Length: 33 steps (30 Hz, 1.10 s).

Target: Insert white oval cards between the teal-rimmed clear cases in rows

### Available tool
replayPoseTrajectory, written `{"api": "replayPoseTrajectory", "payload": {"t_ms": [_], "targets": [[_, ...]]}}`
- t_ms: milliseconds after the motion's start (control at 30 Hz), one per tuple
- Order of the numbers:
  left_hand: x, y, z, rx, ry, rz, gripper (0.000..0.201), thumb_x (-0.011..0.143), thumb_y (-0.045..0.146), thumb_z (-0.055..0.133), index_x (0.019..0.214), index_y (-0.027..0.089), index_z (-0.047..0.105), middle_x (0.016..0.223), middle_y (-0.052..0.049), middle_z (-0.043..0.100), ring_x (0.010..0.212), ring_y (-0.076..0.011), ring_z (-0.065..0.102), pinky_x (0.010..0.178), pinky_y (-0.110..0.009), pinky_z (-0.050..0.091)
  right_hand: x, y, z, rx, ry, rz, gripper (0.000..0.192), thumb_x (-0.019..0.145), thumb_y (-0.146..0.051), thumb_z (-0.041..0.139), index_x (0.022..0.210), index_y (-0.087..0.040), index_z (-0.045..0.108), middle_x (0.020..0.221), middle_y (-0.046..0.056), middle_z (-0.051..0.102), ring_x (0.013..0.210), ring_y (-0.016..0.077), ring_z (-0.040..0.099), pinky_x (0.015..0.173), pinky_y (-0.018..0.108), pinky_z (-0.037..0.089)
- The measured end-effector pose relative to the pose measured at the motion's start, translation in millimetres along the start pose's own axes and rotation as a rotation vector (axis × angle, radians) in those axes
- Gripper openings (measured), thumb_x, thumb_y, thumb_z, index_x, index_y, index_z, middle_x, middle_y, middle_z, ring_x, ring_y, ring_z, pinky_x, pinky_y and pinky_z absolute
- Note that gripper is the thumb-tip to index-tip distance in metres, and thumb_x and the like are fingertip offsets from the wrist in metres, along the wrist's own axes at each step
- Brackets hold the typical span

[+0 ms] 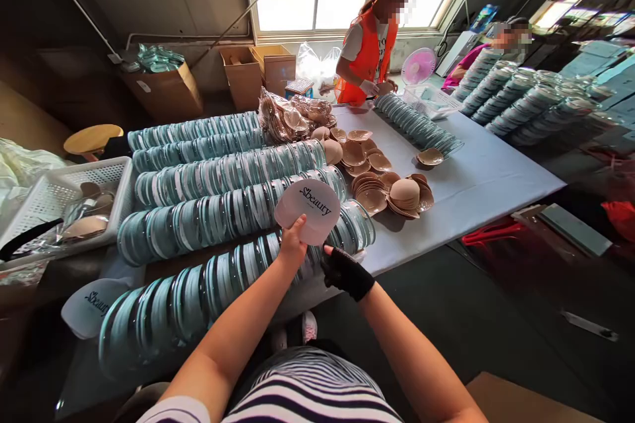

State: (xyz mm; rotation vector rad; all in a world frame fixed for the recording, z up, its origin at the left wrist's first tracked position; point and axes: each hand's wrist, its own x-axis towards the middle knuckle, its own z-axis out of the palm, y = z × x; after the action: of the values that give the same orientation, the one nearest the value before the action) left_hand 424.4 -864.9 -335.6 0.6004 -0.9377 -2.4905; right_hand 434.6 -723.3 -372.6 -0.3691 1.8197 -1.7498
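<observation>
My left hand (292, 246) holds up a round white case lid (308, 210) printed "Sbeauty", gripping its lower edge. My right hand (346, 271), in a black fingerless glove, sits just below and right of the lid, its fingertip near the rim; whether it touches is unclear. Both hands hover over long rows of round teal-rimmed clear cases (218, 211) lying on edge across the table (476, 178). Beyond them lie piles of beige cup-shaped pads (381, 188).
A white basket (54, 195) with pads stands at the left. Another "Sbeauty" lid (94, 304) lies near the front left. A person in an orange vest (370, 46) works at the far end; a second person (496, 43) sits at the right behind more case stacks (520, 96). Cardboard boxes (258, 73) stand by the window.
</observation>
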Motion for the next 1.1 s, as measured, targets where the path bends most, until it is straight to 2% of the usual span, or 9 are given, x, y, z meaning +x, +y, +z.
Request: {"api": "replayPoseTrajectory", "payload": {"t_ms": [133,267,400,567,667,733,800,933,1100], "targets": [[2,-2,1.8,0.025,0.063,-0.015,0.053,0.077,0.011,0.070,0.125,0.027,0.058,0.119,-0.006,0.069,0.114,-0.0245,0.062,0.099,-0.043,0.050,4,-22,-18,-0.361,0.284,-0.128,0.029,0.089,-0.031,0.047,0.078,-0.015,0.069,0.053,-0.003,0.060,0.046,0.0109,0.052,0.053,0.021,0.047],[-1,-3,1.6,0.010,0.035,-0.004,0.052,0.074,0.008,0.071,0.122,0.025,0.060,0.116,-0.006,0.070,0.113,-0.0241,0.063,0.101,-0.042,0.049,19,-56,-40,-0.580,0.614,-0.443,0.038,0.091,-0.036,0.048,0.115,-0.012,0.064,0.110,0.013,0.069,0.099,0.0204,0.063,0.090,0.034,0.049],[-16,4,-7.0,0.086,-0.005,0.002,0.044,0.073,0.018,0.075,0.115,0.022,0.064,0.117,-0.009,0.069,0.113,-0.0281,0.063,0.100,-0.046,0.049,21,-71,-17,-0.870,0.652,-0.629,0.047,0.087,-0.036,0.052,0.127,-0.011,0.058,0.132,0.018,0.056,0.122,0.0274,0.051,0.104,0.044,0.040],[-39,19,-13.6,0.106,-0.021,-0.008,0.040,0.067,0.018,0.079,0.106,0.017,0.068,0.110,-0.013,0.072,0.115,-0.0354,0.061,0.098,-0.050,0.049,8,-53,18,-0.607,0.573,-0.489,0.037,0.089,-0.041,0.046,0.094,-0.016,0.072,0.089,0.011,0.072,0.080,0.0222,0.065,0.075,0.033,0.053],[-44,28,-13.8,0.076,0.065,-0.020,0.040,0.069,0.010,0.075,0.107,0.018,0.067,0.108,-0.010,0.073,0.112,-0.0305,0.063,0.095,-0.044,0.052,-12,-32,10,-0.408,0.721,-0.364,0.042,0.084,-0.050,0.048,0.081,-0.016,0.072,0.073,0.009,0.071,0.067,0.0213,0.063,0.063,0.032,0.052],[-41,36,-16.7,0.039,0.133,0.003,0.043,0.073,0.008,0.071,0.112,0.023,0.065,0.112,-0.007,0.072,0.112,-0.0264,0.064,0.094,-0.042,0.053,-39,-11,0,-0.460,0.795,-0.327,0.045,0.083,-0.054,0.047,0.078,-0.017,0.072,0.072,0.010,0.071,0.068,0.0233,0.063,0.062,0.034,0.052],[-34,44,-22.9,-0.005,0.165,0.033,0.048,0.075,0.009,0.070,0.119,0.027,0.062,0.118,-0.004,0.070,0.114,-0.0244,0.062,0.096,-0.042,0.052,-72,14,-5,-0.583,0.757,-0.303,0.046,0.085,-0.053,0.044,0.080,-0.017,0.073,0.073,0.012,0.071,0.068,0.0250,0.065,0.060,0.034,0.051],[-21,52,-36.8,-0.072,0.174,0.018,0.048,0.077,0.011,0.070,0.121,0.028,0.060,0.126,-0.003,0.066,0.122,-0.0238,0.058,0.102,-0.043,0.048,-118,56,8,-0.791,0.480,-0.276,0.042,0.093,-0.042,0.035,0.099,-0.026,0.074,0.074,0.011,0.072,0.061,0.0234,0.066,0.054,0.032,0.048],[-17,50,-43.5,-0.083,0.159,-0.026,0.050,0.078,0.013,0.070,0.124,0.029,0.059,0.132,-0.004,0.062,0.127,-0.0250,0.053,0.105,-0.046,0.045,-75,45,37,-1.124,0.279,-0.138,0.034,0.092,-0.027,0.039,0.109,-0.023,0.068,0.076,0.009,0.072,0.066,0.0228,0.068,0.055,0.029,0.042]]}}
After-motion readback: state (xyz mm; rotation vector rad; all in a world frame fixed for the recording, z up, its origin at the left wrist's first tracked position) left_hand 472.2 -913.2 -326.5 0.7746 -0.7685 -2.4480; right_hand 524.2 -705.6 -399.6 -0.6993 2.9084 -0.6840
